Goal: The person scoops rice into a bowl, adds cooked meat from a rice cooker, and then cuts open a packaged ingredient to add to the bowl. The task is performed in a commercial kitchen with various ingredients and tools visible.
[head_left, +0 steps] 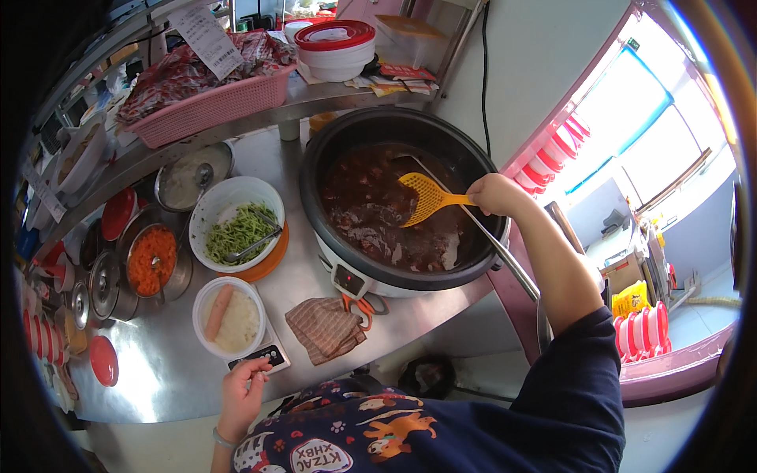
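Observation:
My right hand [494, 195] is closed round the handle of a yellow slotted skimmer [426, 199]. The skimmer's perforated bowl dips at the surface of a dark brown stew [371, 193] in a large black-rimmed electric cooker [315, 213]. A metal utensil with a long handle [511, 260] also leans in the cooker, passing under my right forearm. My left hand [243, 394] holds nothing, its fingers loosely bent and apart beside a small digital scale [272, 356]. On the scale stands a white round tub [199, 319] holding rice [240, 327] and a pink sausage [219, 312].
Left of the cooker are a bowl of shredded green vegetable [243, 232], a pot of orange food [151, 264] and lidded pots [106, 276]. A folded brown cloth [323, 329] and orange-handled scissors [359, 309] lie before it. A shelf above carries a pink basket [213, 106] and a red-lidded tub [337, 59].

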The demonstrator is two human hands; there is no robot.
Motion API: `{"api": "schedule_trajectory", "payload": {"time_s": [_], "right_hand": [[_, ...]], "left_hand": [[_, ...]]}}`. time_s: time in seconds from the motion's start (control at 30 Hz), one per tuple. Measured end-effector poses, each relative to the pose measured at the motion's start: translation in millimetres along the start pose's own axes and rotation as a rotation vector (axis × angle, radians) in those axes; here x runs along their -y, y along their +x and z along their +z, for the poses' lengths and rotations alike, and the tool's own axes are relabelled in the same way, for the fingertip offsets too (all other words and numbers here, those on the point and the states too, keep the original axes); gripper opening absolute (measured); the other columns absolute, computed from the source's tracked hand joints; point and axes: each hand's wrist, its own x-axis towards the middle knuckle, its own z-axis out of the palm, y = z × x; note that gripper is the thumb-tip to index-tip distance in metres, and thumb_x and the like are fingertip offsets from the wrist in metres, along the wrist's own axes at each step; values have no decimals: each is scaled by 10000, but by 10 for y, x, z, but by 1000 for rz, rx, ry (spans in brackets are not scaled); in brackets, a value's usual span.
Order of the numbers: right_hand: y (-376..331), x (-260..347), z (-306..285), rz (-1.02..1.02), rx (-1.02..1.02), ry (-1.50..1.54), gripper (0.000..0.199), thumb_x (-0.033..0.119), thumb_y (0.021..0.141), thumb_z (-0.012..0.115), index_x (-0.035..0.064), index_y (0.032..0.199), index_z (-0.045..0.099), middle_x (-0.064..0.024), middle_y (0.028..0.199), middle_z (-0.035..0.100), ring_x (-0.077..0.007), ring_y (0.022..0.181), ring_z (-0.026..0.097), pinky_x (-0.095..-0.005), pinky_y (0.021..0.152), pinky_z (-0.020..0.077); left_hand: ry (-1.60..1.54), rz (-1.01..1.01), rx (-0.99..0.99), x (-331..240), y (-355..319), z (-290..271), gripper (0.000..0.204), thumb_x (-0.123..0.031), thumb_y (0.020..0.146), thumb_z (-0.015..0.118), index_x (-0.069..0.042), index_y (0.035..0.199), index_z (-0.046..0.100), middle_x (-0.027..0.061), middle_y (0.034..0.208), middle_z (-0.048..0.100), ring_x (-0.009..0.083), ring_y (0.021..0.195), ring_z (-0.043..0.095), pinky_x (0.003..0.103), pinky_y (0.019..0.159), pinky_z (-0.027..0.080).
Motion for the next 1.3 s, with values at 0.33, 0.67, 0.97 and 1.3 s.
{"api": "schedule_trajectory", "payload": {"time_s": [0.33,0.67,0.97,1.3], "right_hand": [[685,482,514,64,-58,277,237,194,843,590,151,1038,717,-77,743,682,-202,600,622,-345,598,505],[87,613,652,42,-140,563,314,366,803,701,89,947,740,-61,762,679,-165,664,626,-310,657,502],[-119,516,859,71,-133,848,306,289,835,703,25,989,718,-62,738,658,-137,633,590,-292,620,477],[-1052,458,932,32,-453,686,250,250,864,670,7,917,703,-41,694,623,-123,631,564,-284,607,458]], "left_hand": [[27,-13,-55,-3,-13,-38,243,42,878,511,38,1095,620,124,919,660,164,757,634,287,723,537],[21,-22,-34,-97,27,-35,237,39,890,504,41,1097,619,125,930,669,160,773,634,286,738,530],[39,51,-9,-76,2,-110,230,30,895,510,34,1096,621,120,922,670,154,765,628,284,725,526],[-32,26,-172,513,-183,-359,212,-3,938,476,22,1100,610,75,866,628,101,715,561,244,654,491]]}}
